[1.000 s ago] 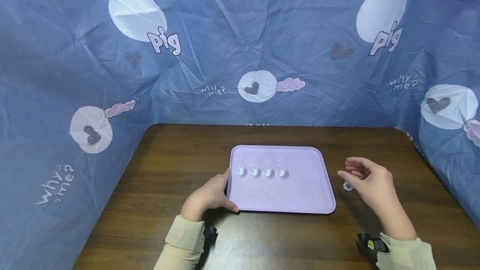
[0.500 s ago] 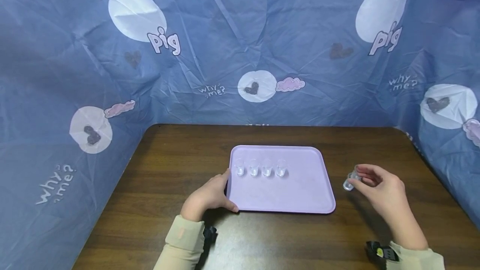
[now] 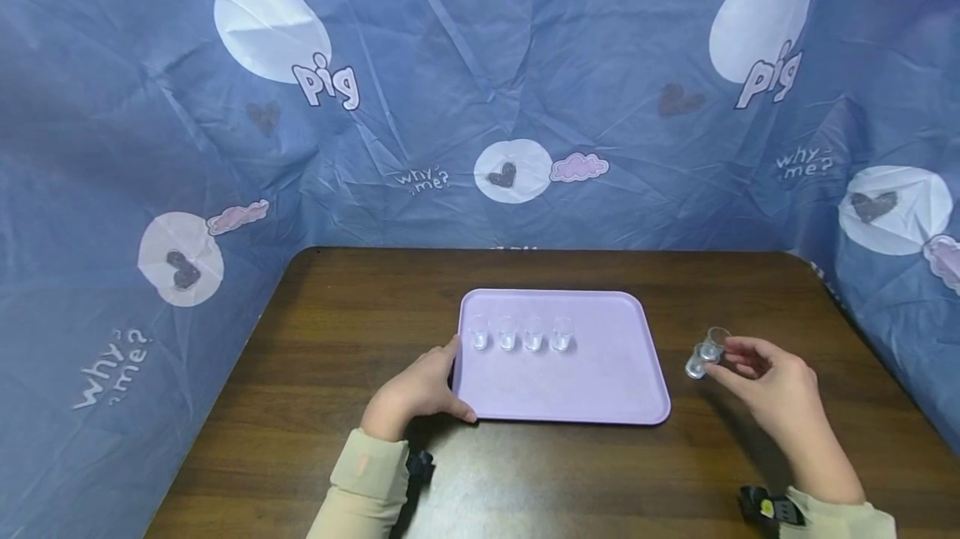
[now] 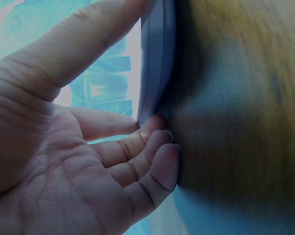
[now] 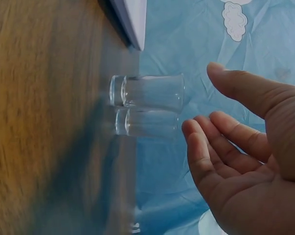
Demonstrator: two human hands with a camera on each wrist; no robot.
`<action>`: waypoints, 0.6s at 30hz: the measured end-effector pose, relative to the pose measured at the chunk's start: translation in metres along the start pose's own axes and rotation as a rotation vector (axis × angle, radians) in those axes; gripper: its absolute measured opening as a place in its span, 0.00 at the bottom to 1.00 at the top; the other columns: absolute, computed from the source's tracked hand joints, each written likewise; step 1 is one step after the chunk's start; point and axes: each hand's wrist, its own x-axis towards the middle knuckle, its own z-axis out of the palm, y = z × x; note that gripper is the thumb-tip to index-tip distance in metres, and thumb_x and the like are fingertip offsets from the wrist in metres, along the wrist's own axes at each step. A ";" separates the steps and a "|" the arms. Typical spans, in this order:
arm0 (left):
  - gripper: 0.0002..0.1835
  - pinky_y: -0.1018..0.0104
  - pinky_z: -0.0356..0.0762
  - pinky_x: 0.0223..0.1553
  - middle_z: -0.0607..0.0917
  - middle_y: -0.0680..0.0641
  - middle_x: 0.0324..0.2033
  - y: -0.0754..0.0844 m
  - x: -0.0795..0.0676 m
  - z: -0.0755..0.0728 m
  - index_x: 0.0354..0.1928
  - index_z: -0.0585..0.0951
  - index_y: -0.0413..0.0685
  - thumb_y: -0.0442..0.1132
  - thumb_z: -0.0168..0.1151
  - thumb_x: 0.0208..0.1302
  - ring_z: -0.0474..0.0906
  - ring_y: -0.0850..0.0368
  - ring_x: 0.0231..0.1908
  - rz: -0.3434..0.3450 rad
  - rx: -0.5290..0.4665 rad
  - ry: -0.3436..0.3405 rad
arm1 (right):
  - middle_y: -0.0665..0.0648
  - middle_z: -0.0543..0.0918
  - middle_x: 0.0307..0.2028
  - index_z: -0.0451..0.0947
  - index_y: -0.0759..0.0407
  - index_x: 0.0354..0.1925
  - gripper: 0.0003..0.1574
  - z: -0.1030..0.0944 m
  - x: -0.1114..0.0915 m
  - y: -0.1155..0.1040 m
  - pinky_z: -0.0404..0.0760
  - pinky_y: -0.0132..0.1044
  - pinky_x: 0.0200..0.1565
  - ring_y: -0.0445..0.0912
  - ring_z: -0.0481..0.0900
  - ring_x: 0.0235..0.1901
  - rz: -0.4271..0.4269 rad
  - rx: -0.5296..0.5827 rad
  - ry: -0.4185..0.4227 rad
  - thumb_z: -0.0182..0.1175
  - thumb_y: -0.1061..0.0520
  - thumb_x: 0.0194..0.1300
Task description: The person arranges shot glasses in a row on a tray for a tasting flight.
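Note:
The left hand (image 3: 420, 389) lies at the left edge of a lavender tray (image 3: 570, 393), thumb by its near corner and fingers against its side. In the left wrist view, the fingertips (image 4: 164, 164) meet the wood below the tray rim (image 4: 156, 58). A row of several small clear shot glasses (image 3: 533, 336) stands on the tray. To the right, two more shot glasses stand close together on the table, a nearer glass (image 3: 696, 362) and a farther glass (image 3: 715, 344). The right hand (image 3: 772, 381) hovers beside them, thumb and fingers parted; in the right wrist view a gap separates it from the glasses (image 5: 152, 92).
A brown wooden table (image 3: 570, 481) bears everything. Blue printed fabric (image 3: 420, 106) hangs behind it and along both sides. The tray's right edge lies a short way left of the two loose glasses.
The right hand has drawn back to the right and toward the person, so the two glasses it covered now show more fully. The left hand and tray have stayed put.

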 end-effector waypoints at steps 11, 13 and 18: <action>0.69 0.46 0.68 0.62 0.73 0.26 0.61 -0.001 0.000 0.000 0.76 0.55 0.28 0.46 0.90 0.36 0.71 0.36 0.61 0.007 -0.004 0.003 | 0.64 0.88 0.36 0.84 0.73 0.46 0.30 0.007 0.001 0.013 0.77 0.29 0.34 0.45 0.85 0.32 0.094 -0.108 -0.093 0.81 0.54 0.52; 0.69 0.46 0.68 0.62 0.73 0.26 0.61 -0.001 0.000 0.000 0.76 0.55 0.28 0.46 0.90 0.36 0.71 0.36 0.61 0.006 -0.002 0.004 | 0.62 0.88 0.34 0.84 0.73 0.46 0.29 0.009 0.002 0.015 0.79 0.40 0.39 0.47 0.86 0.32 0.105 -0.116 -0.107 0.80 0.53 0.53; 0.69 0.46 0.68 0.63 0.73 0.26 0.62 -0.002 0.000 0.001 0.76 0.55 0.28 0.46 0.90 0.36 0.70 0.36 0.62 0.004 -0.005 0.004 | 0.63 0.88 0.32 0.82 0.76 0.46 0.31 0.013 0.007 0.016 0.77 0.59 0.44 0.55 0.87 0.34 0.155 -0.100 -0.160 0.78 0.53 0.56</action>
